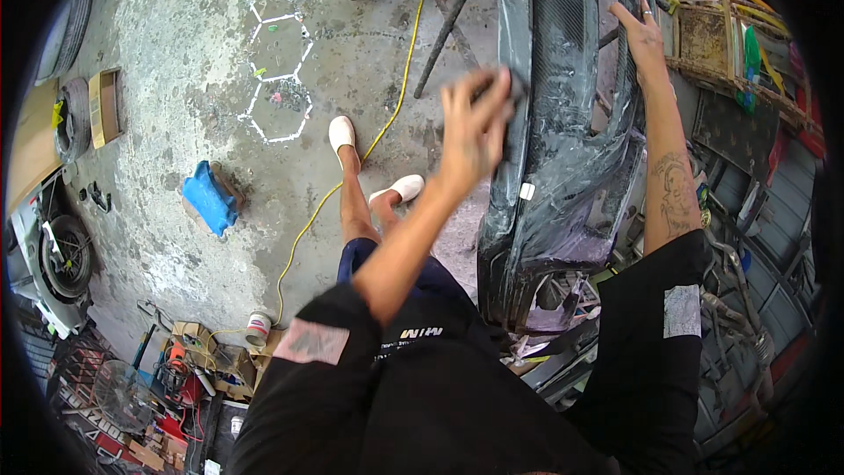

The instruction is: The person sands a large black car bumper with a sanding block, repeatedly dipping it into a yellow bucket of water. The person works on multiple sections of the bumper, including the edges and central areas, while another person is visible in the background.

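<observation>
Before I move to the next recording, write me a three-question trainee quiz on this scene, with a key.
1. Which hand grips the right edge of the dark bumper?
2. True or false: in the picture, the yellow cord runs left of that part.
3. The shoes are: (a) black, (b) white, (c) green.

Key:
1. The right hand; the left hand is blurred, near the opposite edge.
2. True.
3. (b).

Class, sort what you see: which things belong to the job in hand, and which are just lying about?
Seem part of the job:
black car bumper, right hand on its edge
dark pad, blurred, at the left hand

Apparently just lying about:
yellow cable
blue bundle
tyres, far left
</observation>
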The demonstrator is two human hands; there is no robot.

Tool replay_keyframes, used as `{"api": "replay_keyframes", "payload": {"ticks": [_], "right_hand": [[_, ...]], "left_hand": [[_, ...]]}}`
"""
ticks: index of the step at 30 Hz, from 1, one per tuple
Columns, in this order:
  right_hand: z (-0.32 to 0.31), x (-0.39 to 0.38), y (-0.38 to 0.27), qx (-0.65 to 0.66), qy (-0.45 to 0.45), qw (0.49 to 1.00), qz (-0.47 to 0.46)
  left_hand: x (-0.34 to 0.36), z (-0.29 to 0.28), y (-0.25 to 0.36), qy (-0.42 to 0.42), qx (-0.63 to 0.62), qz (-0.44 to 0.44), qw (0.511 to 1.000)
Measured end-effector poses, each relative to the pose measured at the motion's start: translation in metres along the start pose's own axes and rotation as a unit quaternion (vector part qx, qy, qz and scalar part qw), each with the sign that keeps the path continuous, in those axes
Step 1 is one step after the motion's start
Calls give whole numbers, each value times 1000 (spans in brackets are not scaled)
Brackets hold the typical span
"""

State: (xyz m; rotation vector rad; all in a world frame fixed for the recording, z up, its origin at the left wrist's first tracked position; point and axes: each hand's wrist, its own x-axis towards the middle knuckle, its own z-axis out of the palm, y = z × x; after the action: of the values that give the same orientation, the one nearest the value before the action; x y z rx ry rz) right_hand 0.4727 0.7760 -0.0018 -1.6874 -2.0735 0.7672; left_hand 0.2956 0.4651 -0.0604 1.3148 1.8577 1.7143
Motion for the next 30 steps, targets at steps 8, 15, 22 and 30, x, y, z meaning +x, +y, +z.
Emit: {"api": "replay_keyframes", "payload": {"ticks": [8, 15, 22, 30], "right_hand": [[16, -5, -31, 24, -20, 999, 17], [-19, -11, -12, -7, 26, 999, 46], [43, 9, -41, -33, 11, 999, -23], [-7, -14, -28, -32, 44, 998, 39]], "left_hand": [[75, 5, -39, 83, -13, -24, 996], [-15, 13, 7, 2, -38, 0, 999], [94, -31, -127, 132, 62, -90, 985], [59, 26, -15, 8, -38, 36, 999]]}}
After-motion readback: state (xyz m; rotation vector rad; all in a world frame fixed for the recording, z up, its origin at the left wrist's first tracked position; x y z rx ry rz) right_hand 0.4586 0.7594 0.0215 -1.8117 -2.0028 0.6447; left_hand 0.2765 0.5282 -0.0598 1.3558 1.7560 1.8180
